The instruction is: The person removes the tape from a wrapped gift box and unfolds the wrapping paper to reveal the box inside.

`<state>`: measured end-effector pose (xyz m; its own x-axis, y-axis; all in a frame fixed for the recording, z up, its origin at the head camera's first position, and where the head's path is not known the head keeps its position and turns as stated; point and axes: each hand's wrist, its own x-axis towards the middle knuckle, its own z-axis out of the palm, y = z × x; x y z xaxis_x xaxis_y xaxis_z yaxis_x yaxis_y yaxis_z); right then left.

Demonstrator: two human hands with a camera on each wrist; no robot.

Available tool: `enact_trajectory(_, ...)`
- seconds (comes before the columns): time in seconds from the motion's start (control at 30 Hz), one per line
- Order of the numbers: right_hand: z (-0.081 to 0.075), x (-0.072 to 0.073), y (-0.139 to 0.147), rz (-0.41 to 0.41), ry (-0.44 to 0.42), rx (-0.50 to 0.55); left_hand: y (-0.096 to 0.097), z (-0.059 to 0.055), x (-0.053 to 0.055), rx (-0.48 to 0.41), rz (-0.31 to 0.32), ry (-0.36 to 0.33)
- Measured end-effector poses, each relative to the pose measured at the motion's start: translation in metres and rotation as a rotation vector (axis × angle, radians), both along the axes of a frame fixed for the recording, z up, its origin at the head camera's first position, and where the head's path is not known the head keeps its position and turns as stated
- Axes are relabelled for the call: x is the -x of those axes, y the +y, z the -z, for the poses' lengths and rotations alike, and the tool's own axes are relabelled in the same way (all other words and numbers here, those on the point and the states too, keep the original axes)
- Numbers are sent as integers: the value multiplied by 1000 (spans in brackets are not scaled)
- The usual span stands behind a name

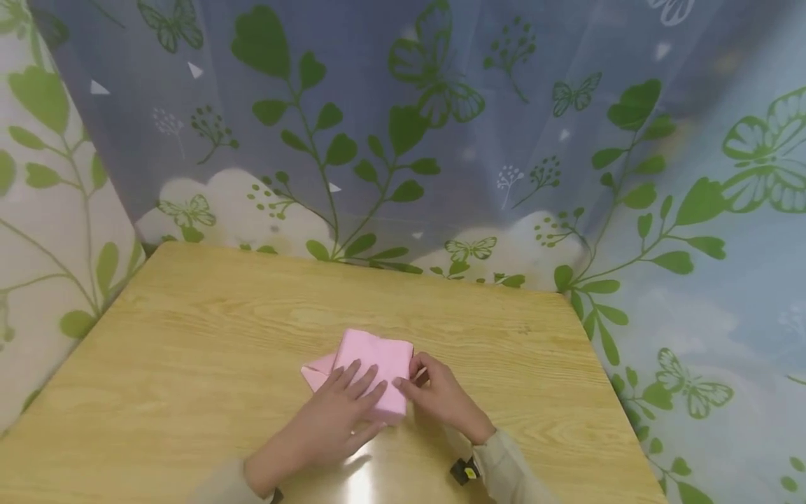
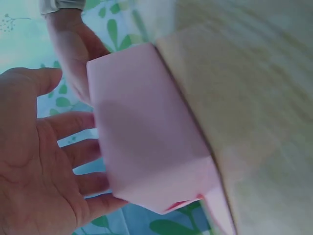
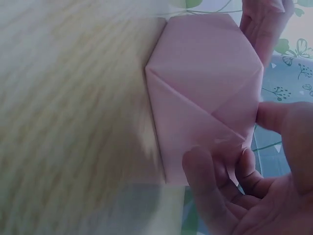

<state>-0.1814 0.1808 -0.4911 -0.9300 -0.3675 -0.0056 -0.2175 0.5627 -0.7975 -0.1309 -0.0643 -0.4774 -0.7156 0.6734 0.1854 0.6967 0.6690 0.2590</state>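
- Evidently, the surface (image 1: pixel 220 329) bears the work, steadying it from below.
- On it lies the pink packet (image 1: pixel 384 353), between both hands, probably for easy reach.
- The left hand (image 1: pixel 336 420) spreads nearly straight fingers over the top, a wide grip seemingly meant to stop sliding.
- The right hand (image 1: pixel 443 395) has a narrow grip, pinching the packet's right end, likely to keep the folded panel (image 3: pixel 183 127) tight.
- At the left end, a pointed flap (image 1: pixel 317 378) juts out, apparently unpinned.

Behind the wood-grained desk (image 1: pixel 220 315) hangs a blue leaf-and-butterfly backdrop (image 1: pixel 359 133); a pale leafy panel (image 1: pixel 44 217) borders the desk's left side, a butterfly-printed panel (image 1: pixel 705 308) its right.
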Motion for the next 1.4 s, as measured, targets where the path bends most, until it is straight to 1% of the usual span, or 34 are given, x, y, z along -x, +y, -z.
enact_trajectory(0.13,3,3,0,36,30,7,4,-5,0,18,22,53)
enact_trajectory(0.23,6,4,1,55,49,2,6,-5,2,8,34,95)
enact_trajectory(0.27,6,4,1,58,58,-1,6,-5,3,-5,31,96)
enact_trajectory(0.33,7,5,1,65,86,-10,6,-3,7,-36,17,81)
enact_trajectory(0.47,8,8,2,95,198,-69,7,2,19,-86,-6,29)
enact_trajectory(0.57,8,8,2,108,259,-121,8,7,25,-74,-12,4)
enact_trajectory(0.67,8,6,1,114,283,-163,8,10,26,-54,-11,-30)
enact_trajectory(0.73,8,6,1,125,299,-192,9,11,28,-46,-9,-48)
enact_trajectory(0.9,8,12,2,135,364,-240,12,8,33,-57,-8,-55)
enact_trajectory(0.97,8,13,2,130,369,-243,13,7,34,-63,-10,-58)
enact_trajectory(1.07,7,13,4,121,338,-231,13,8,34,-57,-15,-70)
enact_trajectory(1.2,1,14,6,116,284,-193,12,8,34,-63,-16,-85)
enact_trajectory(1.33,-2,16,7,142,292,-153,13,5,34,-66,-15,-93)
enact_trajectory(1.4,-3,16,6,148,291,-127,13,4,34,-54,-18,-82)
